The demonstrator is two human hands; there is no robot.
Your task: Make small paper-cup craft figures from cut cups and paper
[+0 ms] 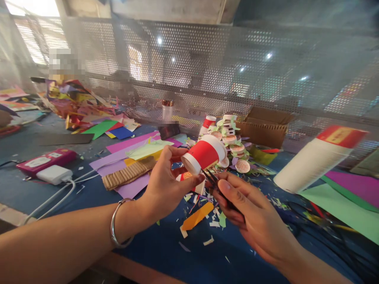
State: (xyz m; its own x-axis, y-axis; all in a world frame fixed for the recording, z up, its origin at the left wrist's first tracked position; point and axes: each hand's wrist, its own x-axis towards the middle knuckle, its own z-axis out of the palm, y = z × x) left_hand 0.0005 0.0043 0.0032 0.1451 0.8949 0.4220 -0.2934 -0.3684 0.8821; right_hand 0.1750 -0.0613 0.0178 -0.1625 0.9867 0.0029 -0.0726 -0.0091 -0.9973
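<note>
My left hand (pixel 166 179) grips a red and white paper cup (pixel 204 154), held on its side above the blue table (pixel 166 244). My right hand (pixel 251 215) is closed round small dark scissors (pixel 214 183) whose blades touch the cup's lower rim. A silver bangle (pixel 118 223) sits on my left wrist. Paper scraps and an orange strip (pixel 197 215) lie under the hands.
A stack of paper cups (pixel 318 157) lies tilted at the right. Cut cup bases and flowers (pixel 233 144) pile beside a cardboard box (pixel 263 128). Coloured paper sheets (pixel 130 156), corrugated card (pixel 128 173), a pink power strip (pixel 45 159) and a white charger (pixel 55 173) lie at left.
</note>
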